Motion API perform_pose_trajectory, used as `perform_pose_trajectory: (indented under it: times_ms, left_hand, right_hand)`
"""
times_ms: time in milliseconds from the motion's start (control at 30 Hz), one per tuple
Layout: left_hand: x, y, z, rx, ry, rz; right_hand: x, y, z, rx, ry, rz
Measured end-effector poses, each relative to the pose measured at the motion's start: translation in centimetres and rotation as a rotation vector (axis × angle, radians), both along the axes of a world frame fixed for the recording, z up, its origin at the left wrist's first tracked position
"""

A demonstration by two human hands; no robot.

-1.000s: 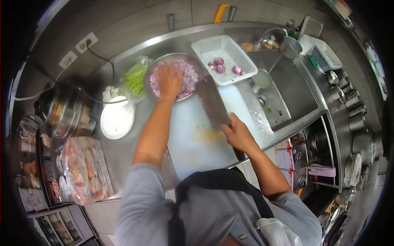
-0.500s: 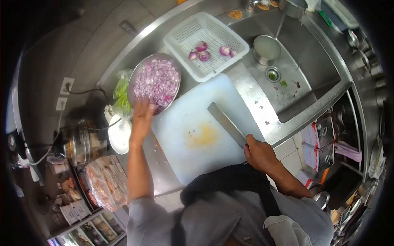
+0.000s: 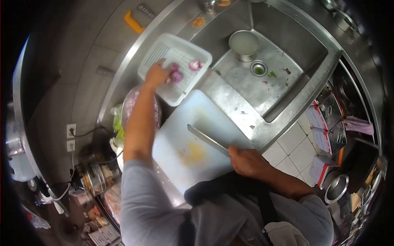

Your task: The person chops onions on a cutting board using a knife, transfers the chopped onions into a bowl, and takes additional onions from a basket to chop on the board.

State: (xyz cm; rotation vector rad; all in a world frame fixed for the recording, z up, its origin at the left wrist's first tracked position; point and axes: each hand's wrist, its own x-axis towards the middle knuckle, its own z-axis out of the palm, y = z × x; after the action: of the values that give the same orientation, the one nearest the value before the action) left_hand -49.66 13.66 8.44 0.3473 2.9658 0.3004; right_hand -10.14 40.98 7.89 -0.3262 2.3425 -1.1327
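My left hand (image 3: 158, 74) is over the white perforated basket (image 3: 198, 51), its fingers apart beside several peeled purple onions (image 3: 176, 76). One more onion (image 3: 195, 64) lies farther right in the basket. My right hand (image 3: 246, 162) grips the handle of a cleaver (image 3: 207, 139), whose blade rests over the white cutting board (image 3: 217, 123). A yellow stain and small bits show on the board. The metal bowl of chopped onion (image 3: 132, 100) is partly hidden behind my left forearm.
To the right is a steel sink (image 3: 230, 69) with a metal pot (image 3: 244, 44) of cloudy liquid and green scraps near the drain. A bag of green vegetables (image 3: 118, 123) lies left of the bowl. An orange-handled tool (image 3: 134, 23) is at the wall.
My left hand has left the bowl of chopped onion and reached into the basket. My right hand still holds the cleaver, now lower over the board. The view has shifted toward the sink.
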Motion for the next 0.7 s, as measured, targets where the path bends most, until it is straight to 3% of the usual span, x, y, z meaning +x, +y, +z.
perform_pose_trajectory:
  times_ms: [133, 233, 333, 433, 467, 633, 700]
  left_hand:
    - [-6.1, 2.2, -8.9, -0.432, -0.048, -0.131]
    - [-3.6, 3.7, -6.5, -0.162, 0.209, 0.004]
    - [5.9, 5.3, 3.4, 0.325, 0.129, 0.066]
    - [15.1, -0.5, 5.4, 0.297, 0.313, -0.182]
    - [19.3, -2.4, 5.8, 0.268, 0.299, -0.147]
    - [38.7, -11.3, 2.2, 0.237, 0.194, 0.034]
    - [42.6, -12.7, -0.6, 0.316, 0.202, 0.036]
  right_hand:
    - [0.4, 0.1, 0.1, 0.011, -0.065, -0.019]
    - [1.3, 0.1, 0.1, -0.017, -0.071, -0.102]
    - [2.4, -0.4, -0.2, 0.0, -0.032, -0.213]
    - [2.8, -0.7, -0.6, 0.075, 0.011, -0.266]
    - [3.3, -0.8, -1.0, 0.058, 0.036, -0.29]
    - [5.0, -0.2, -2.8, 0.053, 0.103, -0.401]
    - [5.8, -1.1, -2.2, 0.079, 0.107, -0.425]
